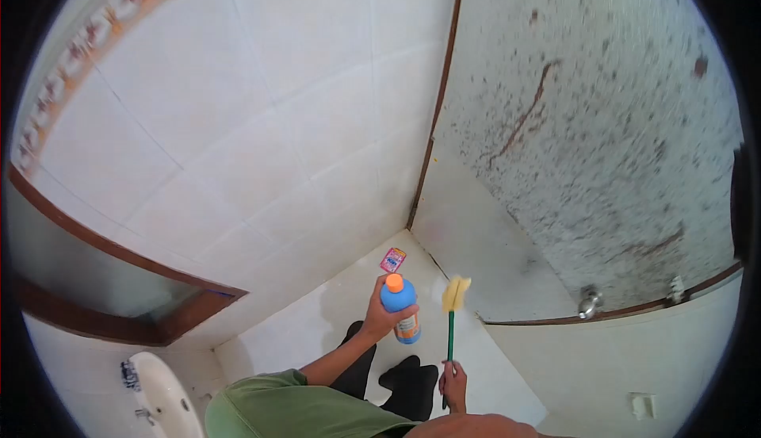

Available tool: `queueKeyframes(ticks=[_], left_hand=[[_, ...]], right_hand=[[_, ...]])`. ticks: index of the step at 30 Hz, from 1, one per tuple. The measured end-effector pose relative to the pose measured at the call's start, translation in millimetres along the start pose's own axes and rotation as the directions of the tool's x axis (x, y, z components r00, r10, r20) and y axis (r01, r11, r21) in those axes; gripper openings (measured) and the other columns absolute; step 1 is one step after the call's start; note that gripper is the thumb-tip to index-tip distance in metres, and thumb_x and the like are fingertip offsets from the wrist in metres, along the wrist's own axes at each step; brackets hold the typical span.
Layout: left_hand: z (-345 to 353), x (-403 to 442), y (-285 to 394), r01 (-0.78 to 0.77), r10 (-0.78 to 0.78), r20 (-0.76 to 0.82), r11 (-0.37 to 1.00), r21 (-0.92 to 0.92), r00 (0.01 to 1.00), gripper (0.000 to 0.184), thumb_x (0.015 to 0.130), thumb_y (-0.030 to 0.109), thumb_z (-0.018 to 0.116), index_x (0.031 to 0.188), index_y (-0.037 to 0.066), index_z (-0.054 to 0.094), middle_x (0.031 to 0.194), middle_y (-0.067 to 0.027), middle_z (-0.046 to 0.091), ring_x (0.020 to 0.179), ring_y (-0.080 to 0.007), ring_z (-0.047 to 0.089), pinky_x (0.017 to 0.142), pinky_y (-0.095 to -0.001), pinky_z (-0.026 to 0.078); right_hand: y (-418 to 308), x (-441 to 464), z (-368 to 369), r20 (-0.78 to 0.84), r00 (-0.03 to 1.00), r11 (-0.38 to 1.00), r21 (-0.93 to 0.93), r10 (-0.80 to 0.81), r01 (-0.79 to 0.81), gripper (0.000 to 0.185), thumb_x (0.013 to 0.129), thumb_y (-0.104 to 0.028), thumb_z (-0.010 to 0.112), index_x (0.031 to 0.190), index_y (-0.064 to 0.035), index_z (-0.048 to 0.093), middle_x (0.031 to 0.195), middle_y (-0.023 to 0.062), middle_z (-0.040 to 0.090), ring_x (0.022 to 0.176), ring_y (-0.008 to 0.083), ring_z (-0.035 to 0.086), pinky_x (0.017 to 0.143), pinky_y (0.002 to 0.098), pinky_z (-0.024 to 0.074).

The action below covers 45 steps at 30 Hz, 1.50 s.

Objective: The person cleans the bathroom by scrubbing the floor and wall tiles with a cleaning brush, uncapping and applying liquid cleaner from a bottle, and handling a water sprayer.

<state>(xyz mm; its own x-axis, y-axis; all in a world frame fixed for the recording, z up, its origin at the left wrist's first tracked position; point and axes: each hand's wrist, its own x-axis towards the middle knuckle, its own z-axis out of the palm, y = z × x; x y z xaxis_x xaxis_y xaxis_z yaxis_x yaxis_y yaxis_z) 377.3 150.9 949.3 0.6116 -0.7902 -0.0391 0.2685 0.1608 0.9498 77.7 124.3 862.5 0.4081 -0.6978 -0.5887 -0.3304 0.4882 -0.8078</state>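
My left hand (382,313) is wrapped round a blue bottle (398,297) with an orange cap and an orange label, held upright over the floor. To its right, my right hand (453,384) grips the green handle of a brush (451,335). The brush's pale yellow head (455,294) points away from me, near the foot of the door. A pink packet (392,260) lies on the floor just beyond the bottle, touched by neither hand.
A stained grey door (571,145) with a round metal knob (589,302) stands at the right. White tiled wall (277,121) rises at the left. A washbasin (165,398) is at the lower left, below a wood-framed mirror or window (87,271). My dark-clad legs are below.
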Motion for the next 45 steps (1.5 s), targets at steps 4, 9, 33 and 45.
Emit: queueKeyframes(ticks=[4,9,33,45], left_hand=[[5,-19,124,0.019,-0.028,-0.051,0.986,-0.168,0.998,0.069,0.076,0.021,0.086,0.127,0.007,0.043,0.108,-0.0098,0.060,0.100,-0.0243,0.069,0.090,-0.0392,0.057],[7,-10,170,0.040,-0.021,0.152,0.992,-0.121,0.988,0.063,0.078,0.015,0.083,0.126,0.007,0.043,0.108,-0.0114,0.061,0.100,-0.0268,0.069,0.088,-0.0400,0.057],[468,-263,58,0.315,-0.118,0.952,0.926,0.208,-0.282,0.045,0.079,0.021,0.075,0.113,0.002,0.054,0.102,-0.0180,0.066,0.095,-0.0294,0.069,0.086,-0.0439,0.057],[611,-340,54,0.643,-0.081,0.984,0.748,0.166,-0.161,0.052,0.099,0.039,0.059,0.127,-0.004,0.057,0.116,-0.0175,0.065,0.099,-0.0285,0.069,0.088,-0.0421,0.057]], right_hand=[[-121,-21,22,0.048,0.974,0.975,0.040,-0.222,0.220,0.022,0.102,-0.025,0.053,0.106,-0.0039,0.059,0.057,0.0004,0.049,0.047,0.0089,0.046,0.042,0.0254,0.0351],[-172,-38,37,-0.067,0.951,0.932,0.188,-0.302,0.310,0.017,0.101,-0.019,0.054,0.110,-0.0050,0.051,0.065,-0.0004,0.051,0.051,0.0076,0.046,0.044,0.0240,0.0354],[24,-363,-177,-0.839,0.541,0.750,0.395,0.058,0.531,0.026,0.102,-0.023,0.056,0.121,-0.0062,0.052,0.080,0.0012,0.060,0.042,0.0059,0.044,0.039,0.0223,0.0363],[65,-379,-263,-0.654,0.737,0.151,0.722,-0.171,0.675,0.095,0.082,-0.064,0.066,0.147,-0.0018,0.035,0.127,0.0234,0.062,0.090,0.0204,0.067,0.077,0.0329,0.0551]])
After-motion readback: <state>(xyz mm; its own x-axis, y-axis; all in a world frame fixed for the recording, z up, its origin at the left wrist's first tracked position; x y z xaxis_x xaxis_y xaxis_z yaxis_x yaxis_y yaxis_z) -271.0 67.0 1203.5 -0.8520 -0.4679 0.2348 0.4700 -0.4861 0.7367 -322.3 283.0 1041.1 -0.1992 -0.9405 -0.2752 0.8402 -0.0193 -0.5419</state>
